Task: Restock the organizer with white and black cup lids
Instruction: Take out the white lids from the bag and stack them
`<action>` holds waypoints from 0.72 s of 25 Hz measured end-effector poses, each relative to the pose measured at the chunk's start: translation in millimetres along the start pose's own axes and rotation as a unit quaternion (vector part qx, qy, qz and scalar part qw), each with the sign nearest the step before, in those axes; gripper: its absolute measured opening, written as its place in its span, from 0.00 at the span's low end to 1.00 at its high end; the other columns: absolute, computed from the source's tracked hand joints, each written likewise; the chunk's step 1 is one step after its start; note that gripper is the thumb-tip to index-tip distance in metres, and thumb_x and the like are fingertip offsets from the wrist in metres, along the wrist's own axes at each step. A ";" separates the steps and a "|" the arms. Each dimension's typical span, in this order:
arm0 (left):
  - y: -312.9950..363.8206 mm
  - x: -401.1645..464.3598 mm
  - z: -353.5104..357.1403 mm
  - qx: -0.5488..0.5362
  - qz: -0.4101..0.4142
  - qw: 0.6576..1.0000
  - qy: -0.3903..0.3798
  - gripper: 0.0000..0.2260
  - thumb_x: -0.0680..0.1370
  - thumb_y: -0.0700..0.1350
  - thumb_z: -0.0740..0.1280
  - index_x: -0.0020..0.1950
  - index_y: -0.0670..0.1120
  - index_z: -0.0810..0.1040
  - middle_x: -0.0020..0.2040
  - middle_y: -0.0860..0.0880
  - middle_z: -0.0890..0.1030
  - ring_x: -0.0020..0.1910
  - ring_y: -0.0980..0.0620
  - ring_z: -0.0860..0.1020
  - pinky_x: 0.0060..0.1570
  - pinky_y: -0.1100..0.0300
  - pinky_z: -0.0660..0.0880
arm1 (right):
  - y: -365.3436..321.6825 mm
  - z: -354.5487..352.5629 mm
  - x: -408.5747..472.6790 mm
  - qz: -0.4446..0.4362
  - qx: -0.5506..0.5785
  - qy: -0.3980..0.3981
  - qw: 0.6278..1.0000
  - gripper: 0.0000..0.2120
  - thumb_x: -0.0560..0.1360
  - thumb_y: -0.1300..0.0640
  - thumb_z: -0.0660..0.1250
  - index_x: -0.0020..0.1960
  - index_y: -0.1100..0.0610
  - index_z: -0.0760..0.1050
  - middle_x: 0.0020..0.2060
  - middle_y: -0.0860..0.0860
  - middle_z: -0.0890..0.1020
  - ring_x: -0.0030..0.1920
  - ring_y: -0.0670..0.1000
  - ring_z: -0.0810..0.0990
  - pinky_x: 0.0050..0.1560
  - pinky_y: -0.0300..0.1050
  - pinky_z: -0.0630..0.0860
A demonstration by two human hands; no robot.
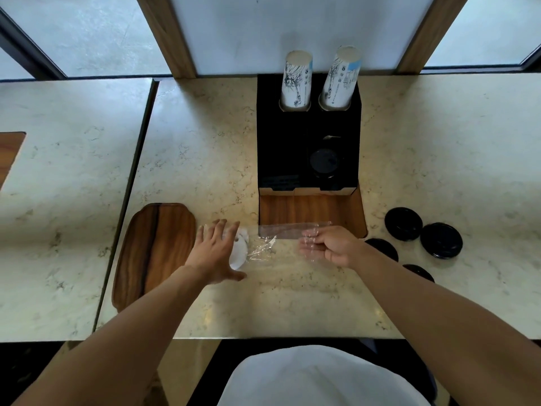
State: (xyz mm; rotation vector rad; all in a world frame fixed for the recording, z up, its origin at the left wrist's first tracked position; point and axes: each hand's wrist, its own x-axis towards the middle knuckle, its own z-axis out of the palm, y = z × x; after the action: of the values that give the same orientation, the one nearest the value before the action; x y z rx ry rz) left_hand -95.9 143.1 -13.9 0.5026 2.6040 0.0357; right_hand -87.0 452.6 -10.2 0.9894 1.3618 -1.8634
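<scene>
The black organizer [307, 127] stands at the back centre of the marble counter, with two stacks of printed paper cups [297, 80] in its rear holes and a black lid [323, 164] lying in a front compartment. White lids [238, 250] lie in a clear plastic sleeve [281, 231] in front of it. My left hand [218, 250] rests over the white lids, fingers spread around them. My right hand [330, 244] pinches the sleeve's other end. Several loose black lids [403, 223] lie on the counter to the right.
A wooden board [155, 250] lies left of my left hand. A wooden inset [310, 209] sits just before the organizer. A seam [137, 183] separates this counter from another one on the left. Windows and wooden posts stand behind.
</scene>
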 end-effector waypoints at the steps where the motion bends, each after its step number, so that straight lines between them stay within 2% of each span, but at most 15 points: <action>1: -3.6 0.0 -0.6 -0.001 0.001 1.000 -0.007 0.63 0.64 0.72 0.76 0.83 0.50 0.40 0.84 0.40 0.48 0.83 0.38 0.45 0.79 0.35 0.41 | -0.8 1.3 1.2 0.008 0.020 -0.037 0.999 0.14 0.82 0.73 0.58 0.66 0.72 0.75 0.54 0.67 0.85 0.52 0.60 0.87 0.50 0.53 0.86; 4: -12.4 -3.1 0.5 -0.008 0.000 1.000 -0.017 0.64 0.63 0.68 0.79 0.82 0.51 0.39 0.84 0.40 0.49 0.83 0.39 0.46 0.78 0.34 0.41 | -1.2 8.8 5.1 0.038 0.039 -0.121 0.991 0.17 0.83 0.71 0.57 0.71 0.70 0.70 0.60 0.68 0.82 0.58 0.62 0.85 0.60 0.56 0.82; 7: -16.6 -4.0 2.4 -0.010 0.000 1.000 -0.013 0.64 0.63 0.65 0.81 0.82 0.50 0.39 0.83 0.40 0.54 0.82 0.38 0.52 0.79 0.36 0.48 | -1.8 17.1 10.7 0.060 0.002 -0.194 0.979 0.21 0.82 0.72 0.60 0.74 0.68 0.68 0.69 0.67 0.77 0.67 0.63 0.79 0.72 0.59 0.71; 10: -16.5 -6.2 4.4 -0.013 -0.002 1.000 0.000 0.64 0.64 0.62 0.81 0.83 0.45 0.42 0.81 0.40 0.60 0.79 0.38 0.59 0.78 0.42 0.55 | -2.5 25.9 11.9 0.062 -0.029 -0.282 0.957 0.23 0.80 0.74 0.62 0.74 0.68 0.68 0.71 0.65 0.75 0.70 0.64 0.76 0.76 0.58 0.67; 12: -18.0 -6.5 3.9 -0.022 -0.003 1.000 0.008 0.61 0.65 0.61 0.81 0.83 0.43 0.44 0.80 0.40 0.63 0.77 0.38 0.63 0.77 0.44 0.58 | -2.9 33.5 12.1 0.056 -0.051 -0.301 0.951 0.22 0.80 0.75 0.62 0.73 0.67 0.71 0.71 0.64 0.76 0.70 0.62 0.77 0.73 0.55 0.71; 13: -18.1 -7.1 4.2 -0.030 -0.002 0.999 0.012 0.61 0.66 0.60 0.82 0.83 0.43 0.45 0.80 0.40 0.64 0.76 0.38 0.64 0.76 0.44 0.60 | -3.0 37.1 11.9 0.054 -0.071 -0.302 0.949 0.22 0.80 0.76 0.60 0.72 0.66 0.72 0.70 0.63 0.78 0.69 0.60 0.78 0.68 0.50 0.77; 14: -17.6 -8.3 4.6 -0.038 -0.001 0.999 0.014 0.60 0.66 0.59 0.82 0.83 0.42 0.46 0.79 0.40 0.64 0.76 0.38 0.64 0.75 0.44 0.61 | -3.0 40.8 12.2 0.057 -0.089 -0.301 0.948 0.23 0.79 0.77 0.58 0.72 0.65 0.73 0.68 0.62 0.79 0.68 0.58 0.80 0.58 0.44 0.82; 15: -16.8 -9.8 4.9 -0.044 0.000 0.999 0.013 0.60 0.66 0.58 0.82 0.83 0.42 0.47 0.79 0.40 0.64 0.75 0.38 0.65 0.75 0.44 0.62 | -3.0 44.6 12.4 0.062 -0.102 -0.299 0.947 0.25 0.79 0.78 0.57 0.72 0.64 0.72 0.68 0.61 0.80 0.67 0.57 0.80 0.47 0.38 0.84; 16: -16.3 -11.4 5.0 -0.050 0.000 0.999 0.012 0.60 0.66 0.57 0.83 0.83 0.42 0.47 0.79 0.39 0.64 0.75 0.38 0.65 0.75 0.44 0.63 | -2.1 47.8 12.3 0.063 -0.109 -0.297 0.946 0.25 0.78 0.77 0.59 0.73 0.64 0.71 0.68 0.62 0.79 0.67 0.58 0.80 0.40 0.36 0.83; 18: -15.5 -14.5 5.9 -0.069 0.000 0.998 0.012 0.59 0.65 0.56 0.83 0.83 0.40 0.49 0.78 0.38 0.65 0.74 0.38 0.66 0.75 0.45 0.64 | 0.2 52.9 14.0 0.065 -0.098 -0.298 0.947 0.26 0.77 0.75 0.63 0.74 0.64 0.71 0.68 0.64 0.79 0.68 0.61 0.79 0.43 0.38 0.84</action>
State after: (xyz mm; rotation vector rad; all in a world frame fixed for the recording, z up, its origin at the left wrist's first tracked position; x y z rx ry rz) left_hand -86.7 123.1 -14.3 0.4551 2.6012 0.2209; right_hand -105.2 401.1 -12.2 0.3515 1.0524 -1.6929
